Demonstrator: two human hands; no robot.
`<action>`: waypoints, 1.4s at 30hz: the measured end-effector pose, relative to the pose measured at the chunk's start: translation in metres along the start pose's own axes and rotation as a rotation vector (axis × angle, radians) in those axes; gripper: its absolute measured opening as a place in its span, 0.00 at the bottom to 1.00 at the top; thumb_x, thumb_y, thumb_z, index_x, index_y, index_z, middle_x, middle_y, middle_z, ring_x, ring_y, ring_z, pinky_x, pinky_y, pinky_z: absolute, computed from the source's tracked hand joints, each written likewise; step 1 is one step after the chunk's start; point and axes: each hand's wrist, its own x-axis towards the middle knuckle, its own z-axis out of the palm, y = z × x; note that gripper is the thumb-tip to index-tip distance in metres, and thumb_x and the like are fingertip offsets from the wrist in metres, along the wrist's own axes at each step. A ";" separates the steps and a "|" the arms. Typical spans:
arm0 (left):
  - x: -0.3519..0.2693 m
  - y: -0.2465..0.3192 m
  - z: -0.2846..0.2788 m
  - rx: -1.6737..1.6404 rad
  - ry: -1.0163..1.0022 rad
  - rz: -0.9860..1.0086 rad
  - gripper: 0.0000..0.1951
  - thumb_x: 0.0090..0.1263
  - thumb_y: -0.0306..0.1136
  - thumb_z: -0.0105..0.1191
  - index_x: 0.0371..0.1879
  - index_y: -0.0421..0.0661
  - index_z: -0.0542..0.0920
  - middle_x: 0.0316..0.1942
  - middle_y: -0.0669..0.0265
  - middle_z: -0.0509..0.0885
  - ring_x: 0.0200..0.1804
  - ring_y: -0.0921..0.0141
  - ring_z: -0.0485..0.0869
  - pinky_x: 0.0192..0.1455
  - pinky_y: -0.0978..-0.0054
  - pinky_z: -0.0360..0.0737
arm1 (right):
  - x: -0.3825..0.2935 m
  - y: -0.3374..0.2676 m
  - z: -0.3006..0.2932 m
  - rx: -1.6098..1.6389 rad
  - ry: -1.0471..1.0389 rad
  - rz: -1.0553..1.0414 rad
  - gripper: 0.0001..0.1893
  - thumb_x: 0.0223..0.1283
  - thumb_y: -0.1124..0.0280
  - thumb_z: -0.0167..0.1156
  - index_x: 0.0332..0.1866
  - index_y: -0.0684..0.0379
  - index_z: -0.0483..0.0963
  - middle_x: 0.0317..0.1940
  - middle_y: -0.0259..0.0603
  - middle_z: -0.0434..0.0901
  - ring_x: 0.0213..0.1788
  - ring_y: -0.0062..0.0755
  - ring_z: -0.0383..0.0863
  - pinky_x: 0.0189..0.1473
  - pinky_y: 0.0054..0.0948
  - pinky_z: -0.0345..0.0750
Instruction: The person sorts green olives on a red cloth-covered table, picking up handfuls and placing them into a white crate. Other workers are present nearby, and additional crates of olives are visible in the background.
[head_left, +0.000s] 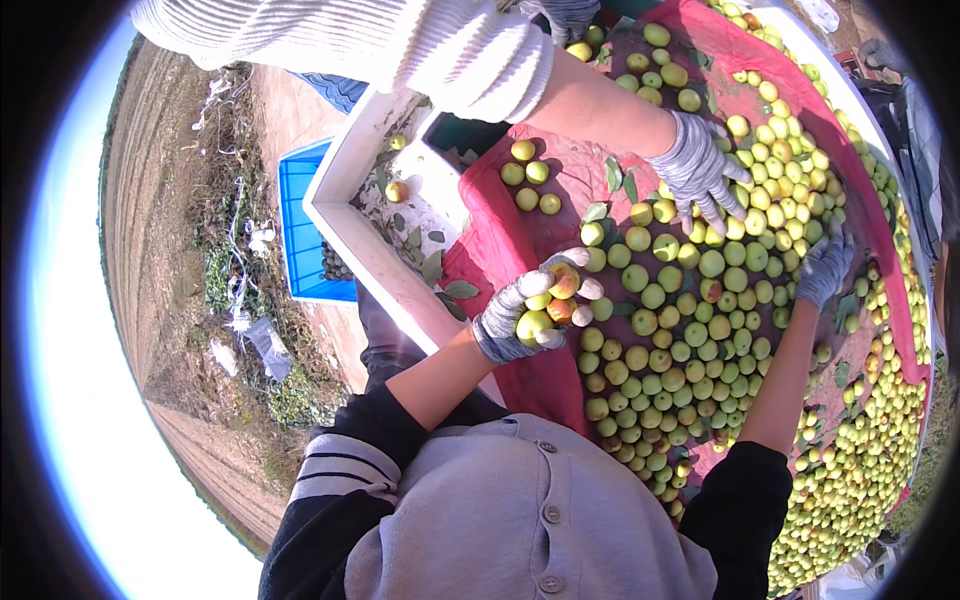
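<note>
My left hand (536, 304), in a grey knitted glove with pale fingertips, is curled palm up around several small round fruits, green and reddish (564, 280). It is over the near edge of a red cloth (499, 225). My right hand (825, 262), gloved alike, reaches to the right side of a heap of yellow-green fruits (735, 277) spread on the cloth; its fingers touch the heap, and whether they grip a fruit cannot be told. Loose green leaves (613, 174) lie among the fruits.
A co-worker's gloved hand (697, 169) with a white sleeve (360, 45) rests on the heap; another gloved hand (562, 15) is at the top. A white trough edge (330, 180) with leaves, a blue crate (300, 225) beyond it, and a larger mass of fruits (847, 480) at right.
</note>
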 end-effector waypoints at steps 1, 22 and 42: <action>-0.004 0.005 0.001 -0.066 -0.052 0.036 0.23 0.68 0.38 0.57 0.61 0.54 0.67 0.50 0.59 0.73 0.47 0.64 0.74 0.25 0.81 0.80 | -0.009 -0.012 -0.006 0.060 -0.006 -0.026 0.21 0.59 0.78 0.52 0.58 0.55 0.75 0.60 0.50 0.73 0.64 0.48 0.70 0.66 0.41 0.68; -0.045 0.285 -0.085 2.759 0.924 0.305 0.27 0.61 0.39 0.59 0.62 0.56 0.74 0.60 0.50 0.75 0.55 0.51 0.80 0.59 0.58 0.76 | -0.183 -0.231 -0.184 1.272 -0.464 0.517 0.24 0.64 0.84 0.51 0.66 0.58 0.67 0.64 0.39 0.69 0.63 0.29 0.71 0.62 0.31 0.74; -0.133 0.183 -0.011 0.872 0.355 0.730 0.17 0.69 0.30 0.55 0.56 0.47 0.72 0.47 0.59 0.78 0.35 0.72 0.74 0.25 0.83 0.76 | -0.201 -0.280 -0.174 1.410 -0.347 0.337 0.07 0.69 0.67 0.51 0.44 0.58 0.72 0.34 0.33 0.74 0.31 0.17 0.72 0.33 0.19 0.70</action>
